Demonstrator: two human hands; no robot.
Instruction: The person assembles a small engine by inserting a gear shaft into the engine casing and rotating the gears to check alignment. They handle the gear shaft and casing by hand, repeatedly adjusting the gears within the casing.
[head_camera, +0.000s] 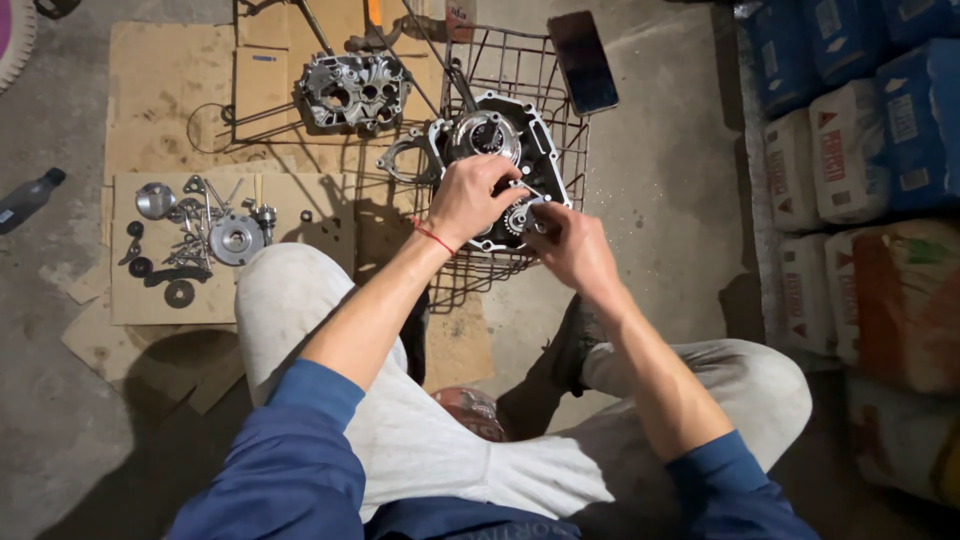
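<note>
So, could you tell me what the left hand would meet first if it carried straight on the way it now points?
Probably the engine case in the wire basket: the left hand already rests on it, fingers aimed up toward its round hub. Depth is hard to judge from above.

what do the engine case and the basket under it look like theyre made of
Grey engine case: looks like cast metal, probably aluminium, dull silver with ribbed walls. Square-mesh wire basket: thin dark metal wire, apparently rusty or coated.

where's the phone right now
In the head view, the dark phone leans on the wire basket's upper right rim, above the engine case.
</note>
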